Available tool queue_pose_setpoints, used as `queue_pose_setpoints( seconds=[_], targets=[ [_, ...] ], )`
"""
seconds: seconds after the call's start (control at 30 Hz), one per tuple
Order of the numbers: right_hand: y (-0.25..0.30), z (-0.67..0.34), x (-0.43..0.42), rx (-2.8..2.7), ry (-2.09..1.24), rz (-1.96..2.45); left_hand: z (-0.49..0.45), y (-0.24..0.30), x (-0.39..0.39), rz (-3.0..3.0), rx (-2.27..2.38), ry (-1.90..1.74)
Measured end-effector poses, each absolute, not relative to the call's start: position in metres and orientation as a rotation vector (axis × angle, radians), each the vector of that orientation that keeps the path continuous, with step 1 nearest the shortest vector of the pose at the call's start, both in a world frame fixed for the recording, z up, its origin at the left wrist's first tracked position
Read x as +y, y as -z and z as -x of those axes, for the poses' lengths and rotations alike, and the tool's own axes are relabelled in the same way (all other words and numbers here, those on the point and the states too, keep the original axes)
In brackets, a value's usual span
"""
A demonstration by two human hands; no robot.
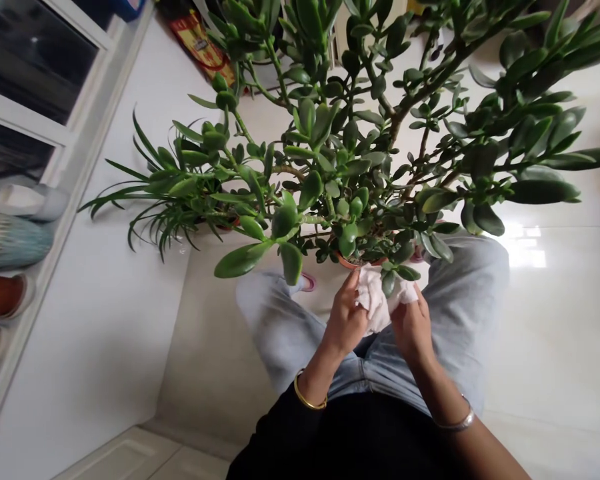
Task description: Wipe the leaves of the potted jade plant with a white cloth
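Note:
A large jade plant (350, 153) with thick green leaves fills the upper middle, growing from a terracotta pot (353, 263) whose rim just shows. A crumpled white cloth (377, 300) sits between my two hands, close under the lowest leaves. My left hand (345, 320), with a gold bangle on the wrist, pinches the cloth's left side. My right hand (413, 327), with a silver bangle, grips its right side, and one small leaf (389, 281) lies against the cloth. My knees in light jeans spread to either side of the pot.
A second plant with long thin leaves (165, 193) stands left of the jade plant. Shoes (10, 247) line a shelf at the far left by a window frame. A red printed bag (203, 43) lies behind the plants. The floor is glossy white tile (555, 320).

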State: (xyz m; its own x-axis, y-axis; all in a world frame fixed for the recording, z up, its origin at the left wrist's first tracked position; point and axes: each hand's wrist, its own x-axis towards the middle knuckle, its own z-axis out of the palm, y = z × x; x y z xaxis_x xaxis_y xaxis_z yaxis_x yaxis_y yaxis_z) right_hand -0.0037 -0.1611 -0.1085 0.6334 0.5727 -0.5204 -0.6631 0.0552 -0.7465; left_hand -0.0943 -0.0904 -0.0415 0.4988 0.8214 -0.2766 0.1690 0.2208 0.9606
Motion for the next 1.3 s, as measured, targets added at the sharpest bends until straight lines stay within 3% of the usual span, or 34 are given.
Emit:
queue_pose_setpoints(
  seconds=[0.33, 0.7, 1.3],
  targets=[
    [0.099, -0.006, -0.144, 0.04, -0.945, 1.294, 0.086, 0.047, -0.09, -1.284, 0.895, -0.404],
    [0.116, -0.008, -0.141, -0.114, -0.946, 1.325, 0.062, 0.038, -0.079, -1.436, 1.157, -0.379],
    [0.121, -0.012, -0.138, -0.077, -0.932, 1.356, 0.062, 0.037, -0.075, -1.641, 1.139, -0.409]
  ],
)
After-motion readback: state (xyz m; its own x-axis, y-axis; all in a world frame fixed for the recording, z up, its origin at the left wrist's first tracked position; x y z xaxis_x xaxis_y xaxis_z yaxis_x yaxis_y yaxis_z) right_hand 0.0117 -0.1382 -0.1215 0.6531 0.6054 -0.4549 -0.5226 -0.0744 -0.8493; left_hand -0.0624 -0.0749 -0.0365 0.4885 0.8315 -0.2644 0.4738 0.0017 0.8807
